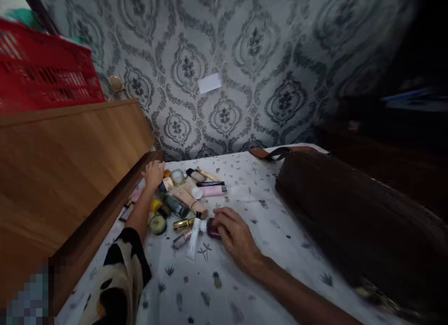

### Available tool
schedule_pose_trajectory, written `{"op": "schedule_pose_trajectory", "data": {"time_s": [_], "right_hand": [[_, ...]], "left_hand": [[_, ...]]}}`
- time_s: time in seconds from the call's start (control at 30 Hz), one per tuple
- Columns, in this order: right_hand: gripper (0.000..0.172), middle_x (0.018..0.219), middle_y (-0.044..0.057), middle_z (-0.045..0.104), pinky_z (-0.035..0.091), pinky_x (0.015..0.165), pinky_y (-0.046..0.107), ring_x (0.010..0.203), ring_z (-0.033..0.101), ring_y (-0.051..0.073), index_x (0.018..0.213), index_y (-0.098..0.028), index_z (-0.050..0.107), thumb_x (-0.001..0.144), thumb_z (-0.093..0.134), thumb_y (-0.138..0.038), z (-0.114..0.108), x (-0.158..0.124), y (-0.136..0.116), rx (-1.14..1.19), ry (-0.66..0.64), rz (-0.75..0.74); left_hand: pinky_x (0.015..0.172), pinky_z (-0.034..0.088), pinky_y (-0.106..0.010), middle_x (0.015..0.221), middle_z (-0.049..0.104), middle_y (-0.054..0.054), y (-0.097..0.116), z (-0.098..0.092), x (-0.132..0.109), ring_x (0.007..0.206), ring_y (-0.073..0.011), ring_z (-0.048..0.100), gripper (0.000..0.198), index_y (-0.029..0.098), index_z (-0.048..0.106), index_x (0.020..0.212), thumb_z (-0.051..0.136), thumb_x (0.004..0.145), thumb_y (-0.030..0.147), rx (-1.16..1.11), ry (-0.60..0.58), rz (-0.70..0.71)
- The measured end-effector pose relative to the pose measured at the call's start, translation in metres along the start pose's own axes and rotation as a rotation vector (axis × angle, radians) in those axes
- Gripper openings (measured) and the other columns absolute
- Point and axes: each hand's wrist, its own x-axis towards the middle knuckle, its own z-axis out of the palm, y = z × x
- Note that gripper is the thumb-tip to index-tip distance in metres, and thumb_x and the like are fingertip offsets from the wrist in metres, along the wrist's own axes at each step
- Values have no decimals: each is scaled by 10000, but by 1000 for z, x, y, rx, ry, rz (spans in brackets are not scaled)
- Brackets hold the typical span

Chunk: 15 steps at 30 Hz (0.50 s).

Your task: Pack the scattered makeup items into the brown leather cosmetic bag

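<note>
My right hand (238,236) curls its fingers around a small dark purple bottle (212,228) with a white cap, which lies on the patterned white sheet. A white tube (193,238) and a gold tube (183,224) lie just left of it. My left hand (153,174) reaches over the far left of the cosmetics pile, fingers apart, beside a small jar (166,184). Nothing shows in its grip. Between my hands lie a dark green bottle (176,205), a beige tube (189,200), a pink tube (213,190) and a round greenish jar (157,224).
A dark brown bag (350,213) with a strap stands on the right. On the left, a wooden cabinet (77,143) carries a red plastic basket (52,73). Behind the sheet rises a grey patterned wall (224,59) with a white card (210,83) on it.
</note>
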Motion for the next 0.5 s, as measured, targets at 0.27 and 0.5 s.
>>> {"op": "schedule_pose_trajectory", "data": {"time_s": [0.27,0.5], "right_hand": [[164,1035,100,660,505,859,392,964,618,250,901,-188,629,905,470,-147,-4,3,-9,-115,-95,127],[250,1111,109,662,474,901,416,1024,603,276,1121,-182,660,912,585,-297,-18,13,-14,-224,-325,230]], "left_hand": [[1108,326,-616,1437,559,-48,39,19,-7,1311,-302,500,313,355,610,1281,543,977,390,-69,-206,374],[1011,286,-783,1369,540,-224,43,12,-5,1313,-436,458,358,196,609,1290,420,999,280,-92,-165,251]]}}
